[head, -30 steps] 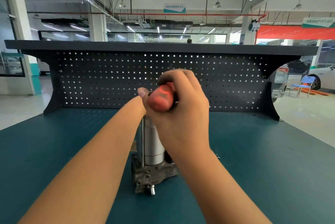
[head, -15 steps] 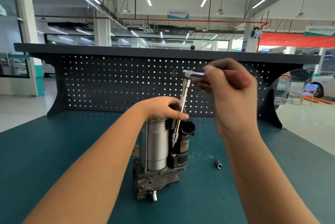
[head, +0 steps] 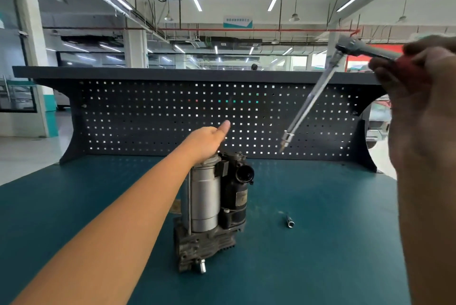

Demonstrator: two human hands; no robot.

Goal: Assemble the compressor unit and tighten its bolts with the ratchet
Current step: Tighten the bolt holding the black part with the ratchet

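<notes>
The compressor unit (head: 212, 206) stood upright on the teal worktop (head: 320, 255), a little toward 6 o'clock of the middle of the head view. Its finned base was down, with a silver cylinder (head: 206, 198) and a black motor body (head: 234, 193) rising side by side.

The left hand (head: 209, 139) lay on top of the cylinder, thumb pointing to 12 o'clock. Its fingers were hidden behind the hand, so I cannot tell whether that grip was curled over the unit or only resting there.

At 2 o'clock of the unit, well above it, the right hand (head: 419, 77) had its grip clamped round the red handle of the ratchet (head: 355, 49). A long extension bar (head: 308, 104) slanted from the ratchet head down toward 7 o'clock, a bit at its tip. The tip hung in the air, clear of the unit. A loose socket (head: 290, 222) lay on the worktop at 3 o'clock of the unit's base. A perforated back panel (head: 148, 119) closed the worktop at 12 o'clock.

The step in hand looked like bolt tightening, with the tool off the work, between bolts or being re-aimed. The next move would probably call for swinging the bar upright and lowering the bit squarely onto a bolt head. The left hand would need to brace the tall, narrow unit against tipping or turning.
</notes>
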